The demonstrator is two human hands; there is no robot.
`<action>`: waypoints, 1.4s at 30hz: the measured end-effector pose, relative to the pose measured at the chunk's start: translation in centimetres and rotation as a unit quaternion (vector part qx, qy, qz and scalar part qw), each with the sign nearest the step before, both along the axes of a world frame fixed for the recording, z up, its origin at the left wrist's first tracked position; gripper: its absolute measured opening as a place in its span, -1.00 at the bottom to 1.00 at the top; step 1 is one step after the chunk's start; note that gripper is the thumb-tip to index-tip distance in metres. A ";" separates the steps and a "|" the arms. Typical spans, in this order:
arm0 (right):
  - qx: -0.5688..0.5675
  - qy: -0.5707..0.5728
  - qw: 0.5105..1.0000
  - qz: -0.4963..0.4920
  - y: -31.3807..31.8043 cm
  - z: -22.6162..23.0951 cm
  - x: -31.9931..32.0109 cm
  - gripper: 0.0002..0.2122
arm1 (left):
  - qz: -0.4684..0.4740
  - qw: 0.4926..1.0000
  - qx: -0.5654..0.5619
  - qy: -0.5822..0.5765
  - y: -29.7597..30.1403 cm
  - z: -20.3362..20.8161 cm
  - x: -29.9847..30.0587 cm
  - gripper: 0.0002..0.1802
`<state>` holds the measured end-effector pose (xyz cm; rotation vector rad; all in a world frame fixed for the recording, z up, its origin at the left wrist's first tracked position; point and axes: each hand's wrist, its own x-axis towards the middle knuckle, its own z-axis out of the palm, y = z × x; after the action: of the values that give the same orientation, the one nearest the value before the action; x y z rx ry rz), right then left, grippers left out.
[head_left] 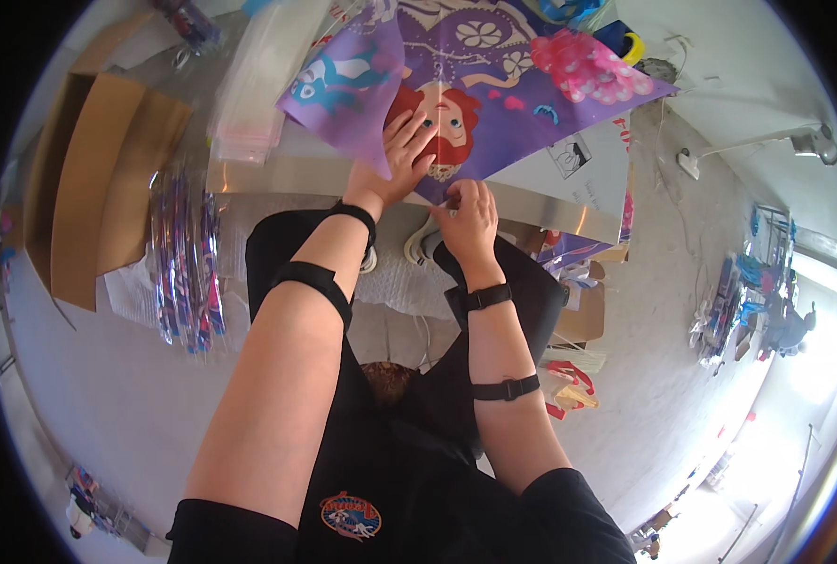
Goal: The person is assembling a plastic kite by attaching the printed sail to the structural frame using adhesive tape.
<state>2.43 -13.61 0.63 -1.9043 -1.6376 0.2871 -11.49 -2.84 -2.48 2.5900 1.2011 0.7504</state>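
A purple printed kite sheet (493, 85) with a cartoon red-haired figure lies on a low metal table (277, 174). My left hand (401, 155) presses flat on the sheet near the figure, fingers spread. My right hand (465, 221) pinches the sheet's lower corner at the table's front edge. A folded flap of the sheet (343, 89) with a blue cartoon print lies left of my left hand. Both forearms wear black straps.
A stack of clear plastic sleeves (254, 85) lies on the table's left. An open cardboard box (89, 179) stands on the floor at left, with a bundle of packaged kites (185, 258) beside it. White printed sheets (587, 169) lie under the kite at right. Colourful clutter (747, 301) sits far right.
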 end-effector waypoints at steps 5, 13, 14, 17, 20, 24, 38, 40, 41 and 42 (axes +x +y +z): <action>-0.037 0.268 0.962 -0.030 -1.1 -1.9 2.4 -0.70 | 0.008 0.999 -0.020 -0.037 -0.4 -0.5 -0.1 -0.50; 0.075 0.395 0.870 -0.284 7.0 0.8 16.8 -0.93 | 0.092 0.993 -0.022 0.065 -1.4 -0.6 -1.6 -0.45; 0.091 0.329 0.893 -0.292 8.8 0.4 20.0 -0.90 | 0.088 0.994 -0.018 0.062 -1.3 -0.3 -1.3 -0.45; 0.118 0.064 0.927 -0.351 12.5 0.4 32.6 -0.80 | 0.061 0.997 -0.038 0.028 -1.1 0.4 2.2 -0.45; 0.056 0.047 0.947 -0.312 17.3 1.7 30.5 -0.78 | 0.076 0.994 -0.049 0.060 -1.1 0.4 -0.3 -0.45; -0.113 0.124 0.932 -0.320 19.7 3.0 31.4 -0.78 | 0.077 0.994 -0.055 0.057 -1.0 0.3 -0.1 -0.45; 0.084 0.478 0.794 -0.366 16.4 5.0 27.9 -0.90 | 0.066 0.995 -0.043 0.059 -0.8 0.3 0.3 -0.44; 0.056 0.490 0.784 -0.376 15.6 3.2 25.8 -0.88 | 0.075 0.994 -0.042 0.069 -1.0 0.0 -0.4 -0.44; 0.052 0.492 0.785 -0.372 15.4 2.1 24.6 -0.87 | 0.082 0.993 -0.042 0.079 -1.2 -0.1 -1.0 -0.44; 0.047 0.494 0.786 -0.368 15.3 1.0 23.8 -0.86 | 0.086 0.992 -0.044 0.086 -1.4 -0.3 -1.5 -0.44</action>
<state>26.22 1.70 1.64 -1.6679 -0.1762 0.6904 -13.03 -4.23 -2.73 2.5455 1.4875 0.5002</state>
